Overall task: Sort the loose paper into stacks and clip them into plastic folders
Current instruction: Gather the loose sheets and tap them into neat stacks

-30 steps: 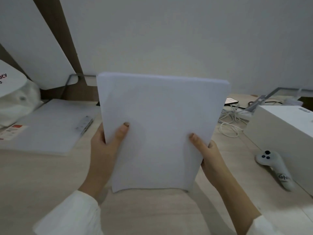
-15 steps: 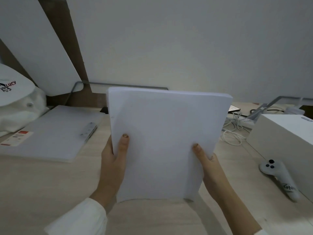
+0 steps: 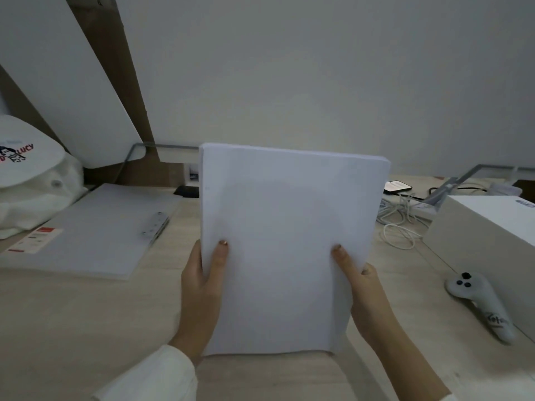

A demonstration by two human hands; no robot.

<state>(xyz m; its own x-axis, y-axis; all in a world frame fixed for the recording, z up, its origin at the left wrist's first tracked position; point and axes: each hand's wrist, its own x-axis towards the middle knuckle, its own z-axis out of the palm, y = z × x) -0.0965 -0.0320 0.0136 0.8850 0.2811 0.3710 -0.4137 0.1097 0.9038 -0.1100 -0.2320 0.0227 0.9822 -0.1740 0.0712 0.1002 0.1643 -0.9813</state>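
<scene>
White paper stack (image 3: 283,250), pretty thick, held up on end right in the middle of the view, with its blank front sheet facing the camera. Left hand (image 3: 199,299) grips the left edge: the thumb lies flat across the front sheet and the rest of the fingers are wrapped round behind, out of sight. Right hand (image 3: 367,299) does the same on the right edge, thumb angled up over the front and fingers hidden behind the sheets. So both hands are closed on the stack, pinching it from the sides at about the same height, a bit below the middle. The bottom edge sits low over the pale wood worktop (image 3: 72,328), but I can't tell if it actually touches.

Off to the left a translucent plastic folder (image 3: 95,235) lies flat on the worktop, well apart from the stack, with a metal clip (image 3: 155,227) near its right edge and a red-and-white label at its lower left corner. On the right there's a white controller (image 3: 480,305) lying next to a white box (image 3: 492,227), and some tangled white cables (image 3: 402,221) behind them.
</scene>
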